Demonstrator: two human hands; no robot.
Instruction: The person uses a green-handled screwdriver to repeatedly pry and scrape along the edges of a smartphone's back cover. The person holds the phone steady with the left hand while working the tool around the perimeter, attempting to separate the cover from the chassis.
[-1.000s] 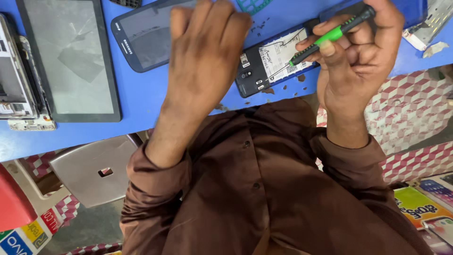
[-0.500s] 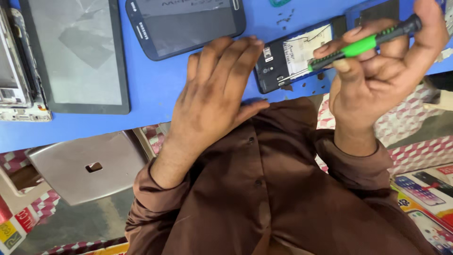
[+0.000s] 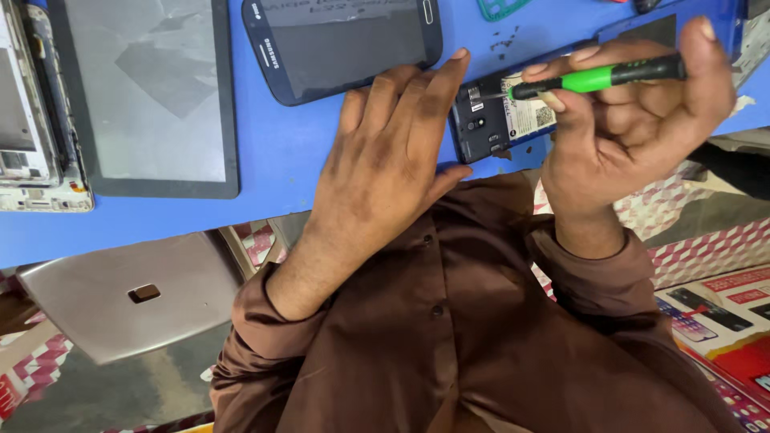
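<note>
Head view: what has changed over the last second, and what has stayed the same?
The left hand has slid down off the intact dark phone to lie flat on the blue table beside the opened phone. The right hand still grips the green-and-black screwdriver, its tip at that phone. The tablet has not moved.

A dark phone [image 3: 345, 44] lies face up at twelve o'clock on the blue table [image 3: 273, 160]. At ten o'clock sits a cracked tablet screen [image 3: 144, 92], with an opened device frame [image 3: 32, 120] just beside it at nine. A grey stool [image 3: 128, 293] stands at seven o'clock.
</note>
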